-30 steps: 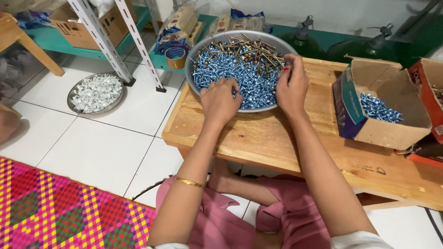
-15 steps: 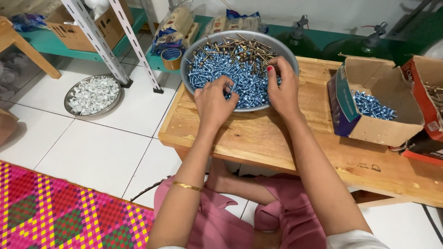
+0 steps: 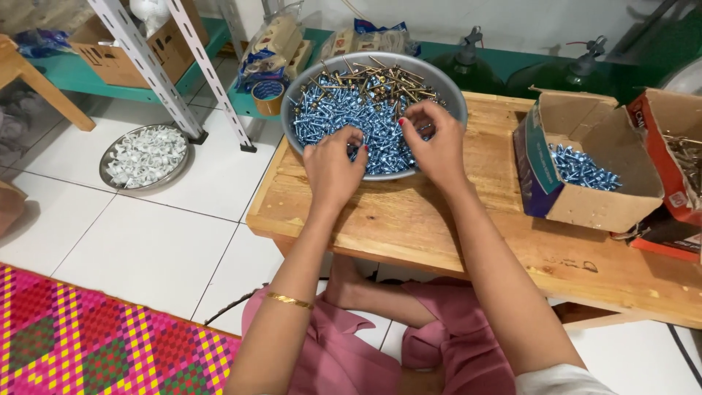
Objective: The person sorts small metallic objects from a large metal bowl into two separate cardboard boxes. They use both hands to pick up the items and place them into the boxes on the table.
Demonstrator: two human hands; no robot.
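A round metal bowl (image 3: 447, 86) sits at the back of a low wooden table (image 3: 409, 219), heaped with blue-silver screws (image 3: 344, 113) and some brass-coloured screws (image 3: 380, 77) at the far side. My left hand (image 3: 333, 164) rests on the bowl's near rim with its fingers curled into the blue screws. My right hand (image 3: 431, 139) reaches into the pile beside it, fingertips pinched among the screws. Whether either hand holds screws is hidden by the fingers.
An open cardboard box (image 3: 592, 168) with blue screws stands on the table at right, a red box (image 3: 673, 161) beside it. On the tiled floor at left lie a metal tray of white parts (image 3: 145, 155), rack legs (image 3: 183, 80) and a patterned mat (image 3: 95, 336).
Both hands stay at the bowl, working in the screws; the right hand has shifted slightly leftward into the pile. The view has drifted a little.
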